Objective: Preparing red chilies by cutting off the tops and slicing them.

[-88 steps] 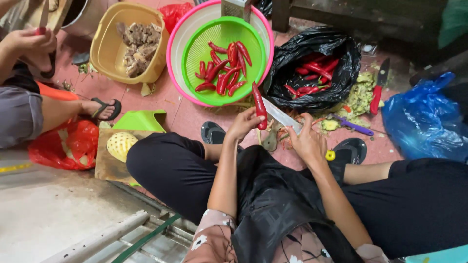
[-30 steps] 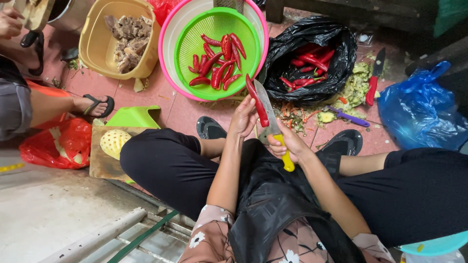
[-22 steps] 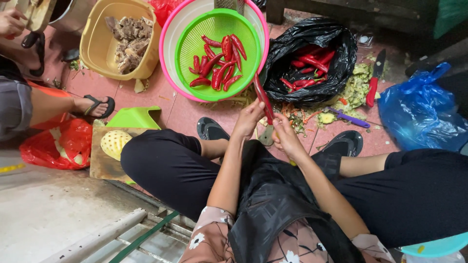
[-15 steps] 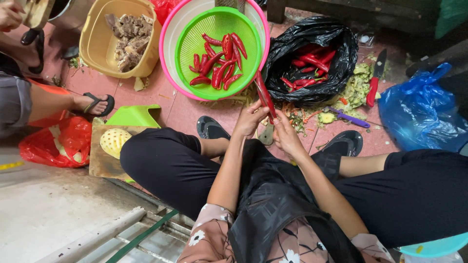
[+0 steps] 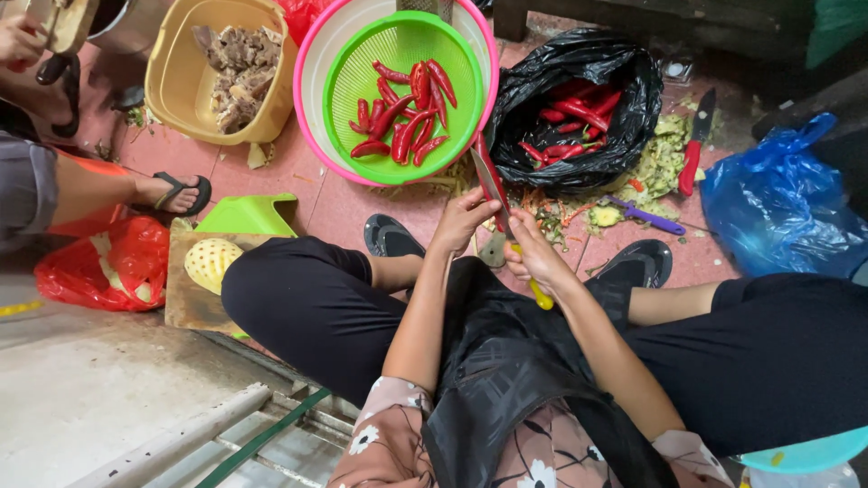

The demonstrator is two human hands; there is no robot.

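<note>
I sit on the floor with my knees apart. My left hand (image 5: 463, 220) pinches a long red chilli (image 5: 489, 175) and holds it upright. My right hand (image 5: 533, 257) grips a yellow-handled knife (image 5: 541, 294) whose blade lies along the chilli. Just beyond them a green colander (image 5: 448, 136) with several red chillies sits inside a pink basin (image 5: 312, 86). An open black plastic bag (image 5: 624, 86) with more red chillies lies to the right of it.
A yellow basket (image 5: 176, 86) of brownish chunks stands at the back left. Another person's sandalled foot (image 5: 176, 192), a red bag (image 5: 117, 262) and a wooden board (image 5: 190, 303) with a peeled pineapple are on the left. Vegetable scraps, a red-handled knife (image 5: 692, 163), a purple tool (image 5: 646, 217) and a blue bag (image 5: 782, 212) lie right.
My hands have kept the chilli and knife together and lifted them slightly toward the colander. The knife's yellow handle shows again below my right hand. The view shifted a little.
</note>
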